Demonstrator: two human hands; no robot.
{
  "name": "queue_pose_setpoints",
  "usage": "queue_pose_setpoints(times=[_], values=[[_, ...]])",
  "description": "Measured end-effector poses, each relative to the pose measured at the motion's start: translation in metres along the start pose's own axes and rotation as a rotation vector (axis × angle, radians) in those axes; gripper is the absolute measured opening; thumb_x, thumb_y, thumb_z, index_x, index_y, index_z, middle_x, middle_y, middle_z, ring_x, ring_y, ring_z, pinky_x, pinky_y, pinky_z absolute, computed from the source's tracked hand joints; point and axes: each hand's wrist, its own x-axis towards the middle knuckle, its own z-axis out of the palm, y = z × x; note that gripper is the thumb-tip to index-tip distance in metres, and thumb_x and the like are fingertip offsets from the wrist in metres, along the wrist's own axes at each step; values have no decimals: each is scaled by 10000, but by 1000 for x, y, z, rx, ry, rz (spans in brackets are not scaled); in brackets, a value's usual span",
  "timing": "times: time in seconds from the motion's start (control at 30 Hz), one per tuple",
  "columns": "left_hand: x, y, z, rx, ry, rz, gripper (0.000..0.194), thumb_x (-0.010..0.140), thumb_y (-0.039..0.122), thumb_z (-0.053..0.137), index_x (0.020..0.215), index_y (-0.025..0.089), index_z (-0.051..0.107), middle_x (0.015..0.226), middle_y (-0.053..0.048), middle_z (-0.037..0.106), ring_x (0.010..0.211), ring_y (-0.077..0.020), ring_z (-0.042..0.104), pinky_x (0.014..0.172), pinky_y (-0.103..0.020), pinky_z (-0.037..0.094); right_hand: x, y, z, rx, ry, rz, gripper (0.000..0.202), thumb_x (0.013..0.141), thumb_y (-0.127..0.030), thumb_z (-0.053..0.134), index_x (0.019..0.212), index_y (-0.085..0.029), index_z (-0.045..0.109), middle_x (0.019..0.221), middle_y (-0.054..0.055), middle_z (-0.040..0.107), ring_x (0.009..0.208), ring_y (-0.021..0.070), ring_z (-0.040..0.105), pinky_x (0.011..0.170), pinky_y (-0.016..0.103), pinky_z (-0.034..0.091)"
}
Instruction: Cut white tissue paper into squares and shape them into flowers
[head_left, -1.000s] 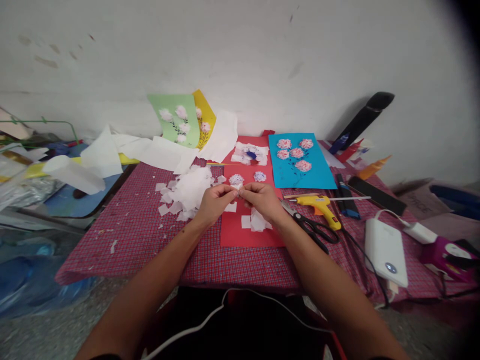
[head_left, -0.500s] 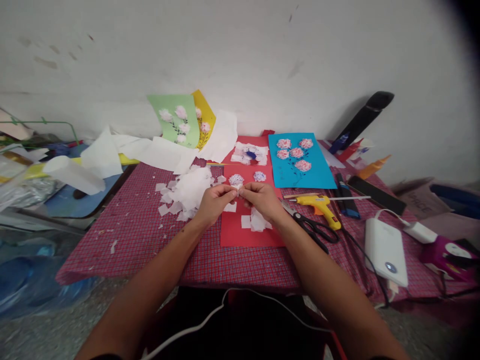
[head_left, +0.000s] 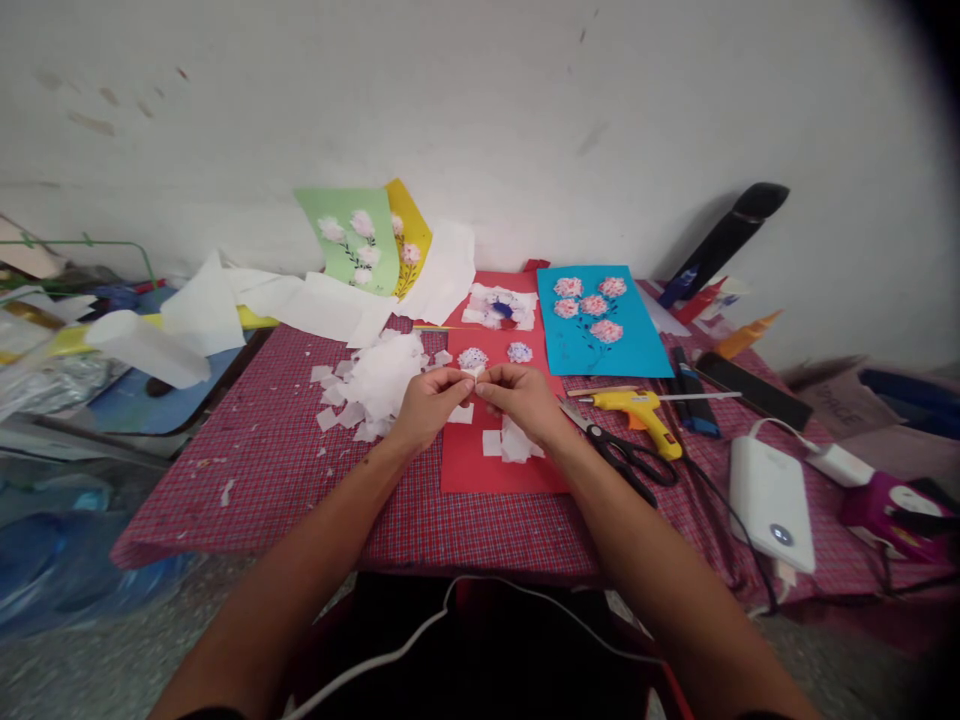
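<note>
Little has changed: your left hand [head_left: 429, 405] and right hand [head_left: 523, 400] still pinch a small white tissue piece [head_left: 475, 371] above the red card [head_left: 469, 470], apparently mid-shaping. A speckled paper flower [head_left: 472, 357] sits at 12 o'clock from it, the tissue pile [head_left: 382, 378] at 9.

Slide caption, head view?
Left hand and right hand pinch a small white paper piece over a red rectangular paper sheet.

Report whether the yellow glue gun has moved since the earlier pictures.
No. The yellow glue gun shows no visible shift: it lies in the same place against the blue sheet, on its near side.
</note>
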Motion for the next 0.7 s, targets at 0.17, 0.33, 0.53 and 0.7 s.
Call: queue_pose_setpoints(times=[0.17, 0.33, 0.53, 0.7], values=[[1, -1, 0, -3, -16, -12, 190, 787, 363, 756, 823, 177, 768, 737, -21, 701, 674, -131, 599, 655, -268, 480, 1, 0, 1, -31, 21, 15, 178, 789, -355, 706, 748, -186, 668, 632, -18, 620, 544, 115, 527, 520, 251, 398], [1, -2, 0, -21, -8, -32, 187, 772, 354, 766, 819, 173, 769, 739, -20, 704, 656, -126, 597, 653, -269, 488, 1, -2, 1, -11, 15, 48, 185, 793, -351, 690, 717, -188, 643, 577, -30, 594, 517, 115, 516, 505, 250, 384], [2, -3, -1, -98, -26, -50, 214, 762, 358, 778, 841, 159, 770, 767, -31, 709, 667, -130, 610, 656, -276, 501, 1, -5, 1, 25, 26, 84, 213, 776, -355, 703, 677, -190, 611, 547, -34, 587, 495, 109, 507, 491, 244, 373], [1, -3, -2, -129, -44, -62, 256, 707, 340, 837, 862, 153, 754, 772, -22, 698, 681, -123, 601, 662, -264, 485, 1, -7, 1, 51, 18, 84, 222, 774, -364, 708, 673, -188, 617, 531, -36, 579, 486, 107, 502, 489, 246, 373]])
